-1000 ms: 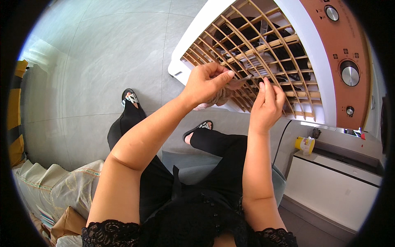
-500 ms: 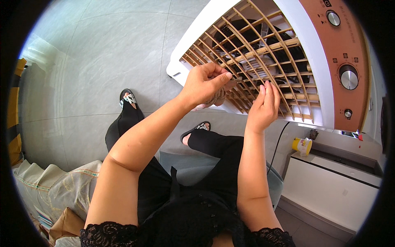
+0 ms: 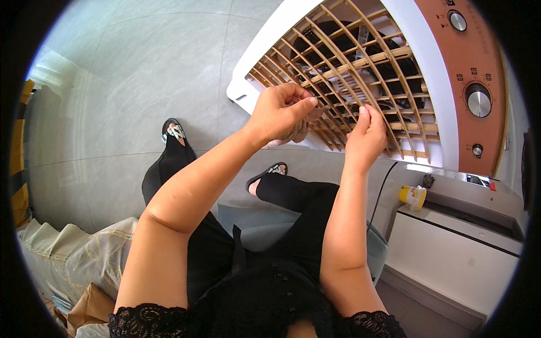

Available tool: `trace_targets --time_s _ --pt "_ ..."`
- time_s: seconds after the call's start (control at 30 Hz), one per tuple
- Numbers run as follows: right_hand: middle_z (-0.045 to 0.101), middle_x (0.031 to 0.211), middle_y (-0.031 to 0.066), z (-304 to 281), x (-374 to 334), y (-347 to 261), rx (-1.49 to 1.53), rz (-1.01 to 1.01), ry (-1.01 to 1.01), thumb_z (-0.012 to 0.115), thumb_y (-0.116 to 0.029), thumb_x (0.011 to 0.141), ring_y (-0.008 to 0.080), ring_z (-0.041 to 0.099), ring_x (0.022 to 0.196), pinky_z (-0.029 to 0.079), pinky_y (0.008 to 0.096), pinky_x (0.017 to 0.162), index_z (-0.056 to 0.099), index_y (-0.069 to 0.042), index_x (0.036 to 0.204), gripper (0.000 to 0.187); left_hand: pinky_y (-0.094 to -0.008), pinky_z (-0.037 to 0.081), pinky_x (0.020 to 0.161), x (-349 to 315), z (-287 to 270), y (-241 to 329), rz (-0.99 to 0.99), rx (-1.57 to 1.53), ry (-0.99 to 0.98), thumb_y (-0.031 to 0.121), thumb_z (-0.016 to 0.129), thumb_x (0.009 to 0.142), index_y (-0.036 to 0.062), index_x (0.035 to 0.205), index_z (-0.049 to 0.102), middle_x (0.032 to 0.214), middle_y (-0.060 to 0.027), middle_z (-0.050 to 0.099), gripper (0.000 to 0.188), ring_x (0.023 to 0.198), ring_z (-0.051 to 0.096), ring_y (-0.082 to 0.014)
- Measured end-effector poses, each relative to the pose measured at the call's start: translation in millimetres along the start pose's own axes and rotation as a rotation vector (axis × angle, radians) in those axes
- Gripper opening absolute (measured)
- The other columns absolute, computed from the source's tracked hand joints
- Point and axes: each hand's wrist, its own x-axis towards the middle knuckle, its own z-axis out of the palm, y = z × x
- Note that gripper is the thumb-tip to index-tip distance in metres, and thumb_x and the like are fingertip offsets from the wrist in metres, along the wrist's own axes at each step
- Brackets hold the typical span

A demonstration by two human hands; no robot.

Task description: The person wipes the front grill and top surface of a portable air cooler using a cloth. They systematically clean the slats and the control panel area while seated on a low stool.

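My left hand (image 3: 280, 114) is closed in a pinch on a brown, yarn-like bundle (image 3: 296, 134), which hangs below its fingers. A small brownish part of it sticks out past the thumb toward the right. My right hand (image 3: 367, 138) stands apart to the right, thumb and fingertips pressed together. Whatever those right fingertips hold, if anything, is too fine to make out. Both hands are in front of the tan grille (image 3: 389, 55) of a white appliance (image 3: 239, 89). Behind the bars, dark round parts show.
A copper-coloured panel with knobs (image 3: 478, 100) runs along the appliance's right side. At the right stands a white cabinet (image 3: 451, 245) with a yellow cup (image 3: 413, 197) on it. A black cable (image 3: 381, 194) hangs by my right forearm. Pale fabric (image 3: 101, 248) lies at the left.
My right hand has shifted slightly to the right and its fingertips have come closer together. The left hand keeps its pinch on the yarn-like bundle, nearly in place.
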Motion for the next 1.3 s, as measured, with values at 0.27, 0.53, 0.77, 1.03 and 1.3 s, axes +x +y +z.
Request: trace_targets --time_s 0.27,0.53,0.77,1.03,1.3 --pt "0.065 0.098 0.0121 -34 20 -19 0.009 -0.355 0.238 0.062 -0.011 0.091 0.0215 0.066 0.075 0.057 0.0317 0.058 0.069 -0.003 0.104 0.017 -0.0259 0.049 0.071 2 -3 -1 0.016 -0.01 0.014 0.019 0.066 0.09 -0.003 0.096 0.063 0.086 -0.0054 0.066 0.023 0.079 0.06 -0.0104" --pt "0.066 0.093 0.0136 -33 39 -4 -0.233 -0.486 0.157 0.054 -0.015 0.096 0.0332 0.065 0.083 0.054 0.0396 0.068 0.061 -0.002 0.101 0.016 -0.0261 0.049 0.075 3 -6 2 0.018 -0.047 0.026 0.019 0.067 0.089 -0.0031 0.096 0.064 0.088 -0.0056 0.067 0.024 0.083 0.06 -0.0102" --pt "0.068 0.096 0.0163 -39 43 -5 -0.237 -0.38 0.091 0.053 -0.019 0.096 0.0371 0.065 0.083 0.052 0.0421 0.07 0.063 -0.002 0.097 0.02 -0.0258 0.05 0.074 0 -8 6 0.005 -0.051 0.021 0.019 0.069 0.088 -0.0027 0.096 0.065 0.087 -0.0065 0.067 0.024 0.082 0.061 -0.0103" --pt "0.058 0.102 0.0087 -31 -21 -22 0.261 -0.165 0.07 0.066 -0.011 0.09 0.0131 0.06 0.084 0.051 0.0247 0.068 0.066 -0.001 0.104 0.018 -0.0246 0.05 0.071 -4 -3 4 -0.031 -0.142 -0.045 0.015 0.066 0.089 -0.0029 0.099 0.063 0.085 -0.0065 0.067 0.021 0.08 0.062 -0.0112" --pt "0.064 0.101 0.0045 23 -67 -9 1.107 0.827 -0.508 0.062 -0.021 0.094 0.0142 0.06 0.092 0.051 0.0309 0.078 0.062 -0.005 0.109 0.022 -0.0304 0.052 0.077 -20 10 -23 -0.181 0.136 -0.093 0.014 0.063 0.086 -0.0017 0.11 0.061 0.096 -0.0118 0.068 0.028 0.084 0.064 -0.017"
